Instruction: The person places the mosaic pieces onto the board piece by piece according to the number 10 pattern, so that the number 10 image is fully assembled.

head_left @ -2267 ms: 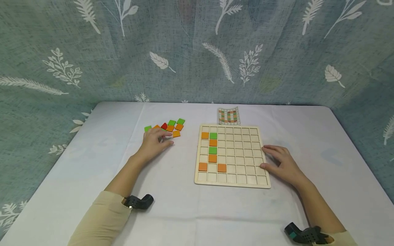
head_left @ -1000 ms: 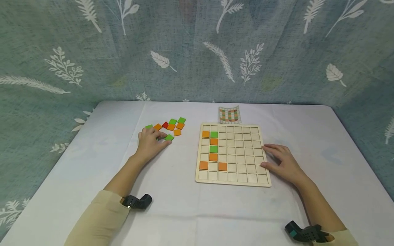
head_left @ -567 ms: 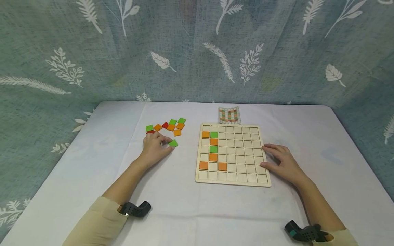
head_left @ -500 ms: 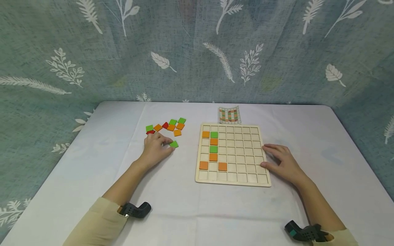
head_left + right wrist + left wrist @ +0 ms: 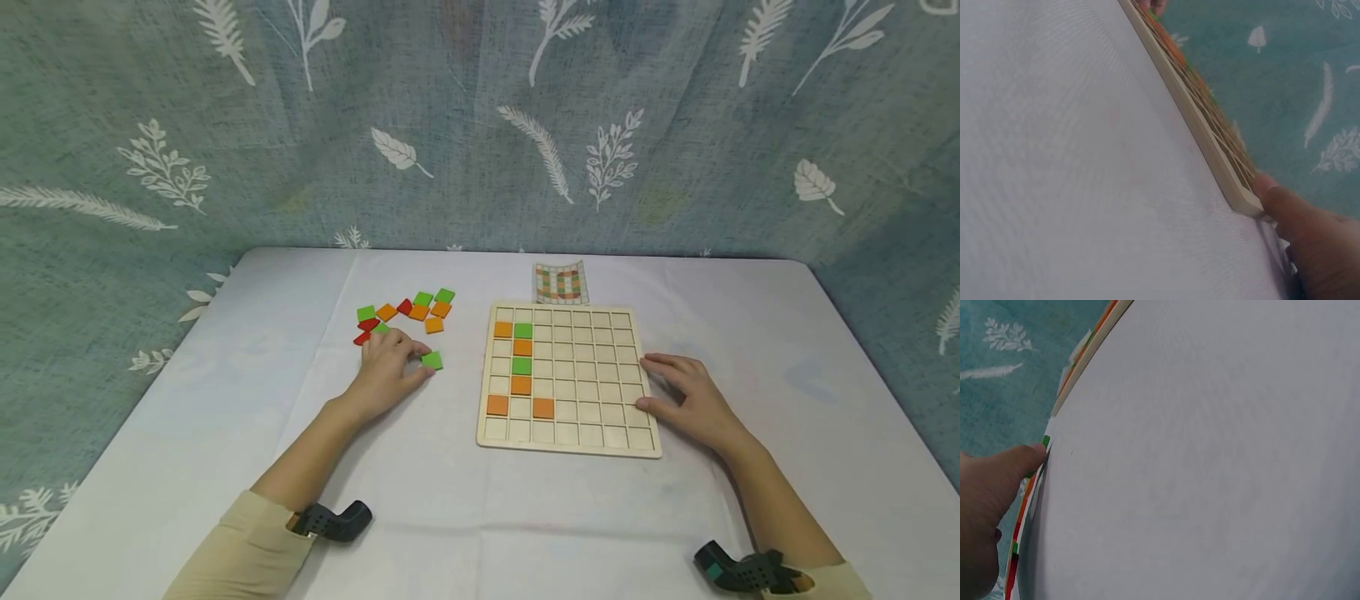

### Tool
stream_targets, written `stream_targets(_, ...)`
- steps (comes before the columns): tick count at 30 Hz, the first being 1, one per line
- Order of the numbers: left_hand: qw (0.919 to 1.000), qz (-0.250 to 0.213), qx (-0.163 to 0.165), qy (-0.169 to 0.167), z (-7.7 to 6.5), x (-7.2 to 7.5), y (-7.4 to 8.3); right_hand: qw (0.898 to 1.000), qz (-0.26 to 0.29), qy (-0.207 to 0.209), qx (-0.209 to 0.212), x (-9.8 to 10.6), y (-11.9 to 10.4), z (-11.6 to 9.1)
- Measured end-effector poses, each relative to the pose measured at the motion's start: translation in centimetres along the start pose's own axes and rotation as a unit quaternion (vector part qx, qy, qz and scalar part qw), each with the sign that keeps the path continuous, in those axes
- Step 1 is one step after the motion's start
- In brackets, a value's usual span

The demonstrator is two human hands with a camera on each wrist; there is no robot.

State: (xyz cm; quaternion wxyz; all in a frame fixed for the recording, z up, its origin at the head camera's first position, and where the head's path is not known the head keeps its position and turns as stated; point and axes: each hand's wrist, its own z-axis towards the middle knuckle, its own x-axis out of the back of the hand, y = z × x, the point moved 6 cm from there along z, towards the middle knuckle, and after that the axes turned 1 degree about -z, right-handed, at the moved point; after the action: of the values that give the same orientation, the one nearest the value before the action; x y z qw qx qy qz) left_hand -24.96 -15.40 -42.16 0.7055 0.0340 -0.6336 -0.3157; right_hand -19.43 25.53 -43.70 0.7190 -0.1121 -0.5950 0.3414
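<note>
My left hand (image 5: 386, 372) pinches a green square tile (image 5: 432, 360) between thumb and index finger, low over the white cloth. In the left wrist view the thumb (image 5: 1019, 464) touches that green tile (image 5: 1046, 440). My right hand (image 5: 690, 398) rests on the right edge of the wooden grid board (image 5: 588, 398), fingers fairly straight and thumb on the rim. In the right wrist view its thumb (image 5: 1279, 200) touches the board (image 5: 1194, 119) near a corner. Several orange and green tiles sit in the board's left columns.
Loose tiles lie beyond the left hand: an orange tile (image 5: 434, 325), a red piece (image 5: 368, 324), a green tile (image 5: 366, 313) and several more. A patterned card (image 5: 561, 283) lies behind the board. A leaf-print curtain (image 5: 480, 150) hangs behind the table.
My left hand has drawn the green tile out of the pile, rightward and nearer to me. Red and green pieces formerly under the hand now show. The right hand stays at the board.
</note>
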Motion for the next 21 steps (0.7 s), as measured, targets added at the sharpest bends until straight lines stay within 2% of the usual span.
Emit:
stream_targets(7, 0.9989, -0.016, -0.042, 0.013, 0.0, -0.5, 1.9, 1.0, -0.004, 0.004, 0.003, 0.0, 0.0, -0.1)
stream_targets(14, 0.9979, -0.034, -0.054, -0.005, 0.1, -1.7, 3.9, 1.0, 0.001, 0.001, -0.001, 0.0, 0.0, -0.1)
stream_targets(21, 0.9938, -0.065, -0.088, -0.019, 0.2, -2.8, 6.6, 1.0, 0.003, -0.002, -0.005, 0.0, -0.1, -0.1)
